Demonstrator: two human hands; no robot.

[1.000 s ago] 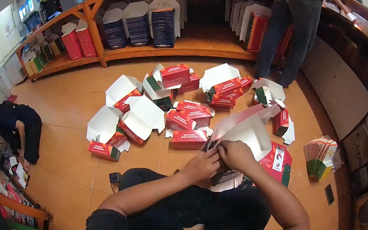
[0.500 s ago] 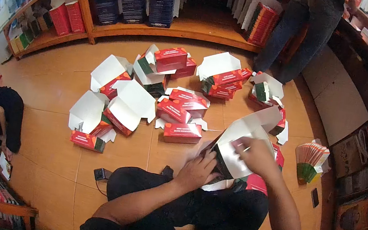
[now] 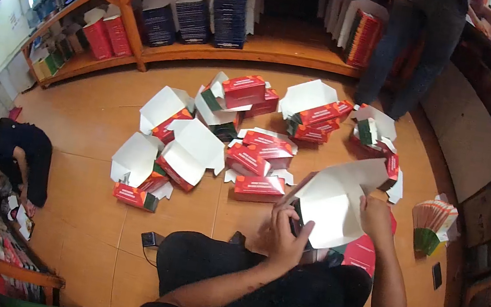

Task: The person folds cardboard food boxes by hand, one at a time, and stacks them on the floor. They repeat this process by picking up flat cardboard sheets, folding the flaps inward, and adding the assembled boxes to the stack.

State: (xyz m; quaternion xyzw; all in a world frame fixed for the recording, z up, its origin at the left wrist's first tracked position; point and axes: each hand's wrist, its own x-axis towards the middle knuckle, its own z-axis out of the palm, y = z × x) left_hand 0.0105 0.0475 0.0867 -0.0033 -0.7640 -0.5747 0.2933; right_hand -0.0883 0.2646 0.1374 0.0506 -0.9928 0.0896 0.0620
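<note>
box (image 3: 341,197) is up in front of the person, tilted, white inside showing. left hand (image 3: 288,237) holds its left side, fingers curled. right hand (image 3: 378,221) is bent in at its right edge; can't tell if it's gripping. red card (image 3: 361,255) just below, phone (image 3: 437,276) off right on floor (image 3: 94,219).

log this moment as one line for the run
left hand: touching box, left side | right hand: touching box, right side | box: open, white inside showing | red boxes: on floor ahead
</note>
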